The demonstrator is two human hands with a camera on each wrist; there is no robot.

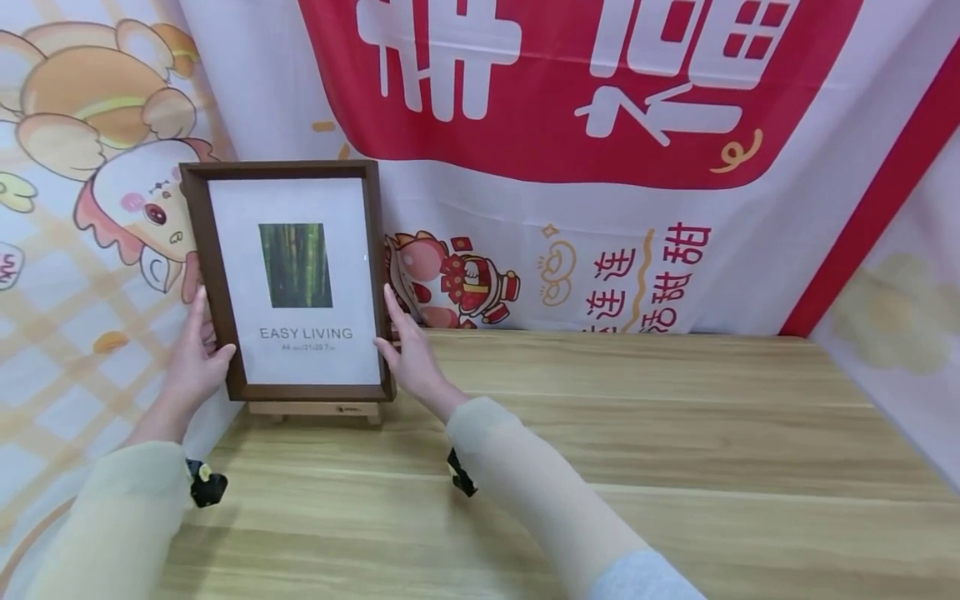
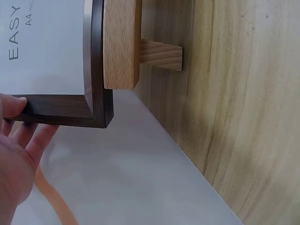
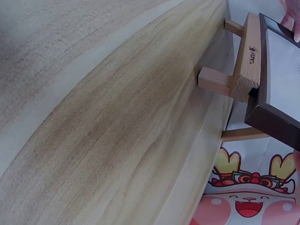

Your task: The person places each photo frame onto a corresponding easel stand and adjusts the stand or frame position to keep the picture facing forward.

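A dark brown picture frame (image 1: 372,275) stands upright, leaning slightly back on a small wooden easel (image 1: 315,408). Inside it is a white sheet with a green bamboo picture and the words "EASY LIVING". My left hand (image 1: 197,354) grips the frame's left side low down; in the left wrist view its thumb (image 2: 13,105) lies on the front and the fingers reach behind. On the opposite side, my right hand (image 1: 416,358) holds the lower right edge between thumb and fingers. The frame's bottom edge sits on the easel's ledge (image 3: 248,56). Only a sliver of the right hand shows in the right wrist view.
The easel stands on a wood-grain table (image 1: 600,450), near its back left corner. Behind hangs a white and red cloth (image 1: 480,200) with printed characters. A checked cartoon cloth (image 1: 67,333) covers the left side, close to my left hand.
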